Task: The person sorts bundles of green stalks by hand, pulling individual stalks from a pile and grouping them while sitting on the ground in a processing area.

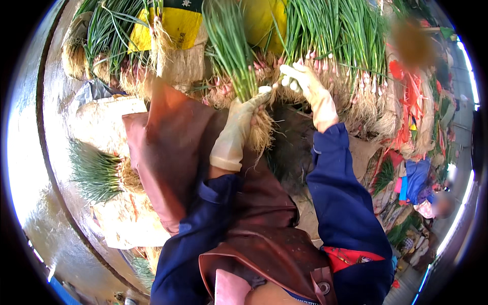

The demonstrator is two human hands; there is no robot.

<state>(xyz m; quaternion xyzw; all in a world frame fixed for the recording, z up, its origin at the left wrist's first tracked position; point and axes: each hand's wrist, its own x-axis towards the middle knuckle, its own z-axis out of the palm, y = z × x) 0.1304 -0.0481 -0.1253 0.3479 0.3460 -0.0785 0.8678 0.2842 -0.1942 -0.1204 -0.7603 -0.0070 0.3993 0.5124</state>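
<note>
My left hand point(235, 124), in a pale glove, is wrapped round a bunch of spring onions point(230, 48). Their green leaves rise away from me, and their stringy roots point(262, 129) hang out below the fist. Just right of the bunch is my right hand point(305, 85), also gloved, with its fingers curled in. Whether a stalk is between those fingertips is too small to make out. Behind that hand lies a thick row of spring onions point(335, 38), with pinkish-white bulbs and tan roots toward me.
More spring onions point(114, 38) lie at the far left by a yellow bag point(185, 25). A separate bunch point(99, 172) rests on pale sheeting at my left. A brown apron point(175, 147) covers my lap. Red plastic strips point(409, 96) hang at the right, near other people.
</note>
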